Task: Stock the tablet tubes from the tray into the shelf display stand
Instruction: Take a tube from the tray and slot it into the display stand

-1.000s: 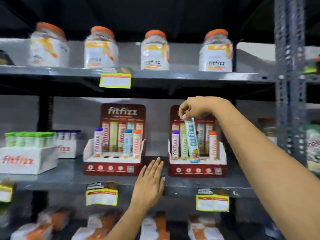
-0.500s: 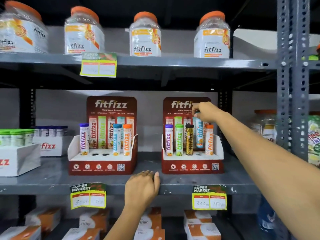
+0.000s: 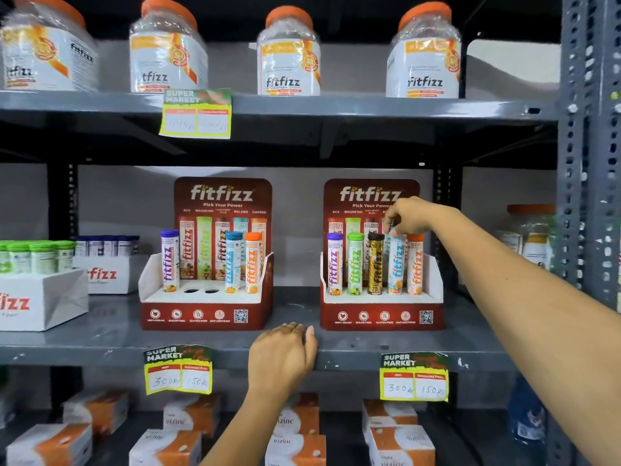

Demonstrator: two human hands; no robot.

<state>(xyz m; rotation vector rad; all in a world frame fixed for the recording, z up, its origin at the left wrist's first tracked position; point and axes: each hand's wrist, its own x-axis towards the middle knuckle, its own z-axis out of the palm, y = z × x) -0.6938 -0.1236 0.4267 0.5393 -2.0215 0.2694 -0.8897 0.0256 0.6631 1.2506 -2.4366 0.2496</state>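
Two red fitfizz display stands sit on the middle shelf. The right stand (image 3: 433,280) carries a purple, a green, a black-and-gold, a blue and an orange tube in a row. My right hand (image 3: 410,216) reaches in from the right and pinches the cap of the blue tube (image 3: 396,267), which stands upright in its hole. The left stand (image 3: 262,274) shows a purple tube (image 3: 169,260), two empty holes (image 3: 201,291), then a blue and an orange tube. My left hand (image 3: 284,354) rests on the shelf's front edge (image 3: 100,354) between the stands, fingers curled, holding nothing.
A white fitfizz tray (image 3: 43,297) with green-capped tubes stands at the left, a second one with dark-capped tubes (image 3: 107,245) behind it. Large orange-lidded jars (image 3: 289,52) line the upper shelf. Price tags (image 3: 414,378) hang from the edges. Boxes fill the lower shelf; a grey upright (image 3: 588,146) bounds the right.
My right hand has lowered the blue tube into its hole in the right stand and still pinches its cap. My left hand went from flat and spread to curled on the shelf edge.
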